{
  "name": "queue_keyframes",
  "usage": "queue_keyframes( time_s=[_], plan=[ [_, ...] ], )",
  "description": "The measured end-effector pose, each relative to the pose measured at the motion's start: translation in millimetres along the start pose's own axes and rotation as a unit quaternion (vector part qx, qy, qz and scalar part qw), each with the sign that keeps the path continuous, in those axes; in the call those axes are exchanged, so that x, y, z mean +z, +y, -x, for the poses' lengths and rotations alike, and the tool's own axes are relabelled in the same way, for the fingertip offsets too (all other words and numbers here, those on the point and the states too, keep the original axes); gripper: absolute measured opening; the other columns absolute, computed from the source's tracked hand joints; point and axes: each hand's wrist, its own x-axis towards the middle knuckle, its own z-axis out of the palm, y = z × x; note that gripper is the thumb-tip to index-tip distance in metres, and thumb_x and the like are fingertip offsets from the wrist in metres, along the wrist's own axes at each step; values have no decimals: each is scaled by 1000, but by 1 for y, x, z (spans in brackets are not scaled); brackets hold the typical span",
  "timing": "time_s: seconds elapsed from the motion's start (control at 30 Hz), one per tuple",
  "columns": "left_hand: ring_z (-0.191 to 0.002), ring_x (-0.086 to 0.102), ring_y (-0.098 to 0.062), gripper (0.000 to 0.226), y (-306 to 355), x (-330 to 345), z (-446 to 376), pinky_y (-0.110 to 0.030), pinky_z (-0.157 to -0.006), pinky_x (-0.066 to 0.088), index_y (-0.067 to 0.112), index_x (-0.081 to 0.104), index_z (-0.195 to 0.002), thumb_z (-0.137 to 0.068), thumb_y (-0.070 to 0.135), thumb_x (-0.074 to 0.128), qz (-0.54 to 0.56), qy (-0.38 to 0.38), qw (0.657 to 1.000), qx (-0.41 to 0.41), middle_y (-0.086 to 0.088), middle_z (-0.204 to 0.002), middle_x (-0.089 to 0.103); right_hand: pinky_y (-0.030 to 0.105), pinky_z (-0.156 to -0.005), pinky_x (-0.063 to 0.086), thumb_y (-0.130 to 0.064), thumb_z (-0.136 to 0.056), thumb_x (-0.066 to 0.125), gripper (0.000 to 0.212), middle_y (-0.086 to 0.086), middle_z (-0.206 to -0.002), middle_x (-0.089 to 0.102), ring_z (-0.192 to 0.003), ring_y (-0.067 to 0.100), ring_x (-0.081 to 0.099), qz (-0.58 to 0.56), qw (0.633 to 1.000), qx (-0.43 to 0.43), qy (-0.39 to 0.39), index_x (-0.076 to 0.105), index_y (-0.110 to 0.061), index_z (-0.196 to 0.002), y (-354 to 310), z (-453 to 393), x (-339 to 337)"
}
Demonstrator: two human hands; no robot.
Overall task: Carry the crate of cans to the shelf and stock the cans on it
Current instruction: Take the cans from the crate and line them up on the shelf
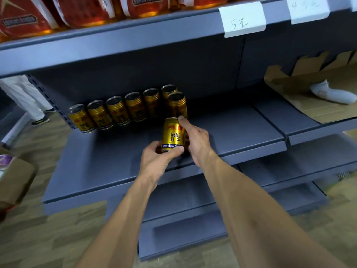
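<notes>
Evidently stocking is under way: both the left hand point(158, 158) and right hand point(197, 141) curl round one gold, cylindrical metal can point(172, 134) above the grey metal shelf point(116, 163), just in front of the row of matching gold cans point(123, 108) at the shelf's back. Next, I judge, it is set beside them. Its label reads "Red Bull" with "红牛"; a white paper tag point(242, 19) above carries illegible handwriting.

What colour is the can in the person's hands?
Gold, with a blue band near its base; the head view shows it.
</notes>
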Motion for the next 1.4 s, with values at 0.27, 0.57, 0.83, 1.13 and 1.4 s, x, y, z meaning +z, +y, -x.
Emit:
queue_keyframes(
  time_s=[0.27,0.57,0.83,1.13,1.4],
  plan=[
    [-82,70,-27,29,7,-16,-8,-37,-88,55,6,72,-99,-85,31,72,121,-8,990,-65,-12,-91,76,43,-93,57,-42,-80,78,29,9,-95,77,-93,25,73,20,998,33,-47,74,-16,-93,-15,-2,23],
    [-78,73,-23,25,14,-16,-16,-32,-75,56,13,68,-102,-82,29,71,70,17,997,-29,-8,-90,76,38,-83,59,-13,-78,77,13,5,-93,75,-92,22,70,34,997,-26,-62,75,-16,-90,-16,-6,48],
    [-78,60,-10,20,8,-14,-25,-24,-62,44,27,58,-101,-83,24,66,-32,162,986,37,6,-84,65,40,-85,53,-51,-89,55,31,-1,-95,69,-93,20,63,299,930,-214,6,68,-24,-97,3,-7,67],
    [-68,51,1,19,8,-19,-41,-15,-55,37,22,58,-100,-85,23,69,-94,185,976,66,11,-78,58,43,-82,55,-36,-90,59,22,1,-88,72,-87,25,65,319,913,-255,11,70,-17,-88,3,-20,63],
    [-78,58,-6,12,6,-23,-60,-24,-64,42,22,64,-92,-83,16,68,-103,161,979,75,7,-81,64,42,-87,54,-29,-89,60,22,3,-103,70,-98,25,63,374,879,-296,-16,66,-16,-105,12,-35,48]
  ],
)
